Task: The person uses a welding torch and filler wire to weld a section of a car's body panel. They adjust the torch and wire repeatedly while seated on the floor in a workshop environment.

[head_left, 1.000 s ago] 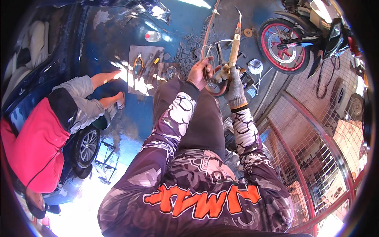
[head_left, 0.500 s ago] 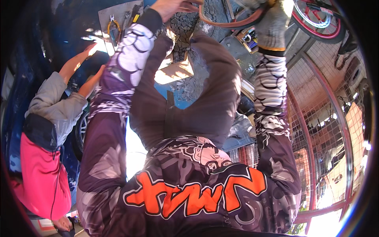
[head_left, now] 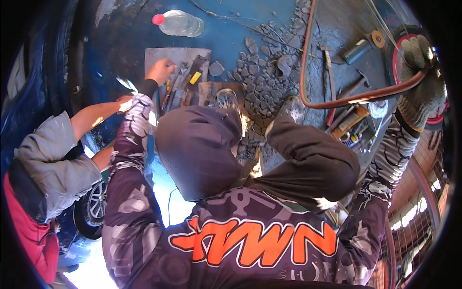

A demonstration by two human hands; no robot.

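My right hand (head_left: 417,82), in a grey knit glove, grips one end of a long brown hose-like strip (head_left: 337,102) at the far right. The strip bends and runs upward past the broken pieces on the ground. My bare left hand (head_left: 161,71) is over a flat grey board (head_left: 154,54) on the left, its fingers loosely curled and apart, with nothing visible in them. Beside it on the board lie a tool with a yellow part (head_left: 196,77) and several slim hand tools (head_left: 179,79). My left hand partly hides some of these tools.
A clear bottle with a red cap (head_left: 180,23) lies beyond the board. Broken grey chunks (head_left: 260,72) cover the middle ground. Hammers (head_left: 328,72), a dark cylinder (head_left: 357,51) and an orange tube (head_left: 350,120) lie right. A co-worker's arm (head_left: 94,115) reaches in beside my left wrist.
My left hand has come off the brown strip and moved left to the tools. My right hand has swung outward right with the strip. The view has shifted, showing more ground.
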